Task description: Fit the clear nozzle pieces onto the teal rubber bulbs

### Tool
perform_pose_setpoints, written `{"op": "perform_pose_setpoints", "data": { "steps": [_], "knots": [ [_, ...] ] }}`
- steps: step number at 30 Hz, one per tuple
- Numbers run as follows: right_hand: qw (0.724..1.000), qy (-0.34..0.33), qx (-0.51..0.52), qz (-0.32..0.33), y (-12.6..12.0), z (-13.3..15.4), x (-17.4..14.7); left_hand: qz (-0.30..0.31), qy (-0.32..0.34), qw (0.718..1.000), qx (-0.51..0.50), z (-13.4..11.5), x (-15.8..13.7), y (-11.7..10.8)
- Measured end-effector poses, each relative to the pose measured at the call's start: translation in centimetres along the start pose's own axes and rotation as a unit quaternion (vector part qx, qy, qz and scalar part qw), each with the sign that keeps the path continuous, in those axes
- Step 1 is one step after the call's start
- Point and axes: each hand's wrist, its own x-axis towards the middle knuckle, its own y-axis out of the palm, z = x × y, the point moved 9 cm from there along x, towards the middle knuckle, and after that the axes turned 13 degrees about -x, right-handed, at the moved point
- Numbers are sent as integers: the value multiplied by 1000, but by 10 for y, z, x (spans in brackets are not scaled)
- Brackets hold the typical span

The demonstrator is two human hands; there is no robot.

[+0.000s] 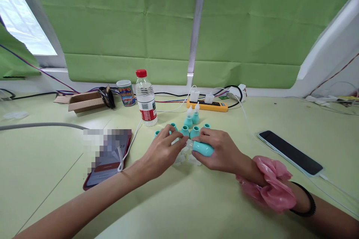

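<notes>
My right hand (221, 150) is wrapped around a turquoise squeeze bulb (203, 149) lying on its side, its narrow end toward the left. At that end sits a translucent plastic tip (190, 144), pinched by the fingers of my left hand (166, 150). Just behind my hands stand several open-topped turquoise bulbs (184, 131). Farther back are two bulbs with white pointed nozzles fitted, one of them a turquoise bulb (188, 121). Loose clear plastic pieces (194, 160) lie on the table below my fingers, partly hidden.
A red-capped water bottle (147, 101) and a can (126, 93) stand behind on the left, beside an open cardboard box (86, 101). A yellow power strip (207, 106) lies at the back. Phones flank me: one phone (108, 164) left, a charging phone (290, 153) right.
</notes>
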Motion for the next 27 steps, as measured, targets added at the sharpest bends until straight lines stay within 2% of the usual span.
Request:
{"op": "perform_pose_setpoints", "data": {
  "steps": [6, 9, 13, 20, 27],
  "knots": [
    [997, -16, -76, -25, -7, 10, -6, 9, 39, 999, 34, -11, 2, -2],
    [995, -20, -90, -46, -10, 14, -8, 16, 79, 994, 70, -19, 0, 0],
    [989, -35, -113, -84, -17, 21, -10, -1, 117, 990, 78, -30, -1, -5],
    [977, -52, -145, -148, -30, 31, -14, -39, 110, 993, 9, -32, -1, -15],
    [967, -62, -184, -162, -29, 36, -14, -53, 28, 997, -54, -16, 2, -13]
  ]
}}
